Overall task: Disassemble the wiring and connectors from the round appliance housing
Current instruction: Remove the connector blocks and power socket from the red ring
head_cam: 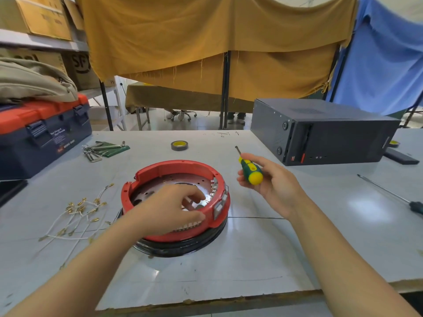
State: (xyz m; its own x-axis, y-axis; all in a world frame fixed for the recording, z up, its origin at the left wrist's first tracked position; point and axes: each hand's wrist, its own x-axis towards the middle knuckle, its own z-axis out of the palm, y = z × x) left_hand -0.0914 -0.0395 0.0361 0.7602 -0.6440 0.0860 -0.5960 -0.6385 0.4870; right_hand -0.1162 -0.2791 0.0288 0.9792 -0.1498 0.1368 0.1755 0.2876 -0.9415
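Two hands: left fingers (194, 197) curled inside red housing (142, 177); right fingers (243, 179) clamped on screwdriver (250, 169).

Both forearms are bare to the frame's edge, entering from seven and five o'clock. The left hand (170, 208) and right hand (272, 179) wear no gloves, rings or watch.

You could read "SF" on the cardboard box (80, 65) at far left (the toolbox (43, 136) print was too blurred).
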